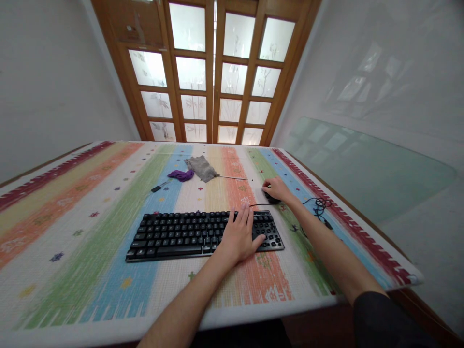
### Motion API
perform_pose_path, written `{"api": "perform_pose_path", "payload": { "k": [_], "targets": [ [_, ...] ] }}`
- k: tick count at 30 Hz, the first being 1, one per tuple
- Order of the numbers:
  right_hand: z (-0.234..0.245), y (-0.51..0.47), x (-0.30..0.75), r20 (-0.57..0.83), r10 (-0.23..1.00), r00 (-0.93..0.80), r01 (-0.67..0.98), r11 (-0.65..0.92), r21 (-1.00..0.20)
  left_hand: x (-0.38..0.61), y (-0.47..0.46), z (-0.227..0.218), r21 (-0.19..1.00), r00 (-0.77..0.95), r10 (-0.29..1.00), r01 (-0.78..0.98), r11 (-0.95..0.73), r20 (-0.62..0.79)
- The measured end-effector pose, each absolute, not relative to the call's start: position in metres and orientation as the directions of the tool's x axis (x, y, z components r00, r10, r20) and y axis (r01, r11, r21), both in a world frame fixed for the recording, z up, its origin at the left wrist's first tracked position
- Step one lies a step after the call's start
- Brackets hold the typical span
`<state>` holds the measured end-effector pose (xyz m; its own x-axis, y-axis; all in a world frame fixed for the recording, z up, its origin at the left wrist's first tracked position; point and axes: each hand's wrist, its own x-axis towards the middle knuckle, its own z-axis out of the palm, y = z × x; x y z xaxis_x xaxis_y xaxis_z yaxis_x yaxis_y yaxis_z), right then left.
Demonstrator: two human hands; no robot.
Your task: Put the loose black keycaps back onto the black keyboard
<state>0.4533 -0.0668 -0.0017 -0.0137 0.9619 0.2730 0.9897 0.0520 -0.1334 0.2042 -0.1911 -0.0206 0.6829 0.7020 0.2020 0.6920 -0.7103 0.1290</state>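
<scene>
A black keyboard (170, 234) lies in front of me on the striped tablecloth. My left hand (239, 234) rests on its right part with the fingers spread, covering some keys. Several number-pad keys at its right end look lower or uncapped. Beyond the keyboard's back right corner, my right hand (275, 188) is on the table, fingers curled down over a small dark thing (271, 198). The hand hides most of it, so its kind cannot be made out. A black cable (259, 205) runs from behind the keyboard past that hand.
Farther back lie a grey cloth (203, 168), a thin rod (234, 178) by its edge, a purple bundle (181, 176) and a small black piece with thin wires (156, 188). Tangled cable (321, 207) lies at the right. A glass sheet (362, 164) leans against the right wall.
</scene>
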Motion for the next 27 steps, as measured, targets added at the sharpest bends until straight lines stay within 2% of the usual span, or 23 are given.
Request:
{"api": "perform_pose_path", "payload": {
  "k": [7, 9, 12, 15, 21, 27],
  "targets": [
    [0.011, -0.083, 0.447, 0.352, 0.936, -0.016, 0.975, 0.094, -0.204, 0.205, -0.188, -0.023, 0.146, 0.692, 0.695, 0.680, -0.718, 0.194],
    [0.014, -0.096, 0.444, 0.372, 0.927, -0.051, 0.942, 0.169, -0.291, 0.205, -0.187, -0.023, 0.157, 0.693, 0.691, 0.674, -0.722, 0.206],
    [0.016, -0.123, 0.437, 0.408, 0.904, -0.130, 0.795, 0.341, -0.502, 0.203, -0.187, -0.019, 0.183, 0.699, 0.684, 0.659, -0.729, 0.208],
    [0.017, -0.155, 0.425, 0.412, 0.886, -0.214, 0.676, 0.439, -0.592, 0.201, -0.187, -0.016, 0.214, 0.706, 0.683, 0.649, -0.730, 0.187],
    [0.008, -0.201, 0.408, 0.421, 0.847, -0.324, 0.614, 0.527, -0.587, 0.195, -0.185, -0.014, 0.296, 0.732, 0.651, 0.588, -0.753, 0.201],
    [-0.003, -0.209, 0.400, 0.489, 0.760, -0.428, 0.656, 0.633, -0.411, 0.193, -0.184, -0.013, 0.374, 0.713, 0.660, 0.560, -0.739, 0.236]
  ]
}}
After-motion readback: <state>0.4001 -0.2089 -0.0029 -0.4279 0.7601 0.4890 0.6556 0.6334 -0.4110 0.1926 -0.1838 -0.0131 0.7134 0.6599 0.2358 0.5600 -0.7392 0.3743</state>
